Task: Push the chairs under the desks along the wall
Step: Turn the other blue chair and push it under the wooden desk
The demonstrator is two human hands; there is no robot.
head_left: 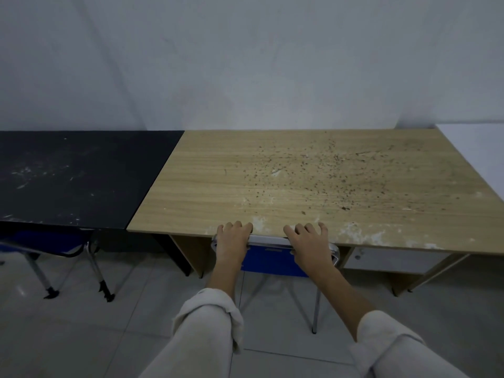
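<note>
Left hand (234,238) and right hand (309,240) rest on the blue chair (268,259) backrest at the wooden desk (286,181) edge.

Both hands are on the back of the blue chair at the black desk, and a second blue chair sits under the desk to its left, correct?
Not quite. In the head view the left hand and right hand rest on the blue metal-framed chair at the light wooden desk, not the black one. The second blue chair does sit under the black desk to its left.
</note>
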